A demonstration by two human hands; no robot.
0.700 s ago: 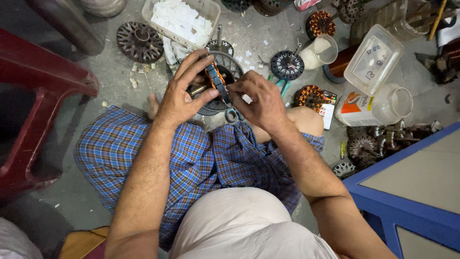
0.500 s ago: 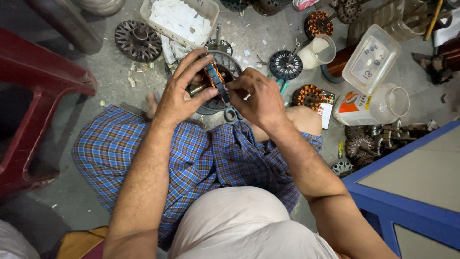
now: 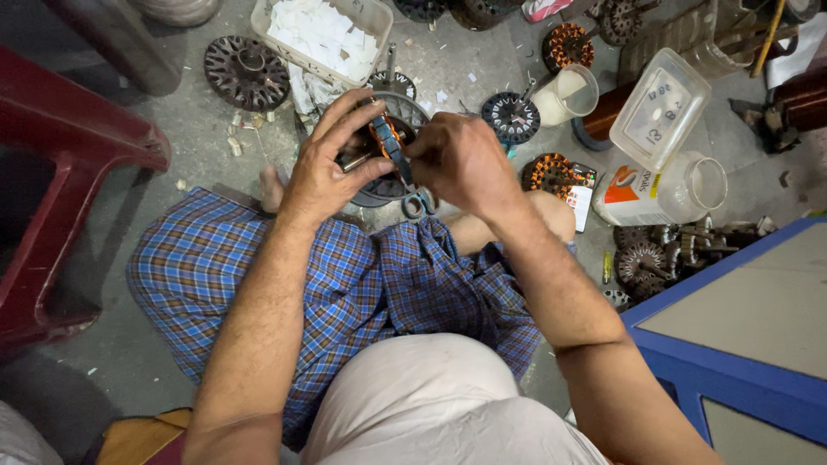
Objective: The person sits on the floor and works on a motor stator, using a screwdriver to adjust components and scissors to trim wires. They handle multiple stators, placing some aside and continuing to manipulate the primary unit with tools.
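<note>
Head view: seated on a grey concrete floor, a person's left hand grips a round motor stator, copper windings uppermost. The right hand, at three o'clock and touching, pinches something at its rim. More stators, one at, and plastic jars crowd around.

Operator wears a white sleeveless undershirt over the torso and a blue-and-orange checked cotton wrap across the lap. Both forearms are bare. Left hand and right hand are ungloved, without rings.
</note>
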